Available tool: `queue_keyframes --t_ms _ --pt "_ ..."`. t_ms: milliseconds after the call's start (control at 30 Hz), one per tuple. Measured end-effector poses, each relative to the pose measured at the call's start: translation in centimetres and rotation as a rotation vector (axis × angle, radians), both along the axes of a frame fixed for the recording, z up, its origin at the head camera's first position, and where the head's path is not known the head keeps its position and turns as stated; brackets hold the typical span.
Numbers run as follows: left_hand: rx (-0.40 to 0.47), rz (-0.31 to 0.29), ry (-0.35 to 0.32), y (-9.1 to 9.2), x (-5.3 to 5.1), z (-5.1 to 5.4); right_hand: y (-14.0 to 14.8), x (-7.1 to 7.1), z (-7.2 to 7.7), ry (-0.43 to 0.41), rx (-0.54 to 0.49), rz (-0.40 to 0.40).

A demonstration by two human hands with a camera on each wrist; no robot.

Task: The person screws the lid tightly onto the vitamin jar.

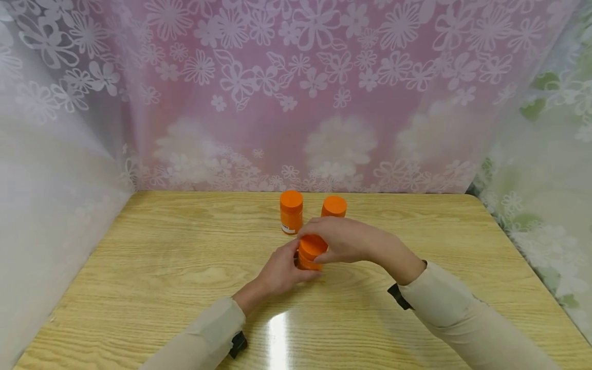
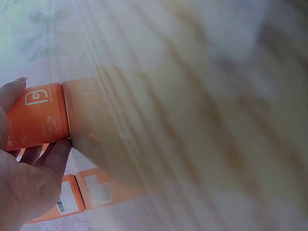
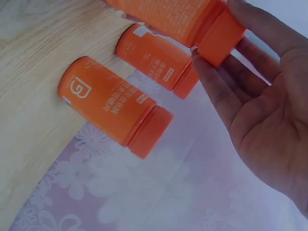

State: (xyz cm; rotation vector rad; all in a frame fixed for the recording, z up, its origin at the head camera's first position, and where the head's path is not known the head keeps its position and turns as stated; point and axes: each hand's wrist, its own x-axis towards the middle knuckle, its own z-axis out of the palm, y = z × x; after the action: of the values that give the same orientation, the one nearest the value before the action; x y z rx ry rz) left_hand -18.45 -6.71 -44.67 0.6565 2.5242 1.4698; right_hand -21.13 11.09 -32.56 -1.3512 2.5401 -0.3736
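Observation:
An orange supplement bottle [image 1: 310, 264] stands upright near the middle of the table, between both hands. My left hand [image 1: 281, 271] holds its body, thumb on the near side and fingers behind. In the left wrist view the printed bottle [image 2: 36, 118] has its base at the tabletop. From above, my right hand [image 1: 347, 239] grips the orange lid [image 1: 313, 246], thumb on one side and fingers on the other. The right wrist view shows that lid [image 3: 222, 38] on the bottle, pinched between thumb and fingers.
Two more orange bottles stand lidded behind the hands: one at the back left [image 1: 291, 213], the other at the back right [image 1: 334, 205], partly hidden by the right hand. The wooden table [image 1: 185, 246] ends at a pink flowered curtain [image 1: 287, 128].

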Motion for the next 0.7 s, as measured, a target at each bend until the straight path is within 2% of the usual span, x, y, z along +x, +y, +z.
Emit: queue_keyframes --t_ms 100,300,533,600,700 --pt "0.003 -0.001 0.001 0.0 0.1 0.1 -0.4 0.2 0.0 0.015 0.027 -0.024" --pt "0.007 -0.007 0.017 0.0 0.1 0.2 -1.5 0.8 0.4 0.07 0.145 -0.13" --pt "0.025 -0.012 0.002 0.0 0.1 0.3 -2.3 1.4 0.7 0.127 0.175 -0.247" --pt "0.026 -0.009 -0.001 0.1 0.1 0.3 -2.4 1.4 0.8 0.123 0.185 -0.254" --pt "0.016 -0.002 0.005 0.1 0.2 0.3 -2.2 1.2 1.0 0.097 0.185 -0.207"
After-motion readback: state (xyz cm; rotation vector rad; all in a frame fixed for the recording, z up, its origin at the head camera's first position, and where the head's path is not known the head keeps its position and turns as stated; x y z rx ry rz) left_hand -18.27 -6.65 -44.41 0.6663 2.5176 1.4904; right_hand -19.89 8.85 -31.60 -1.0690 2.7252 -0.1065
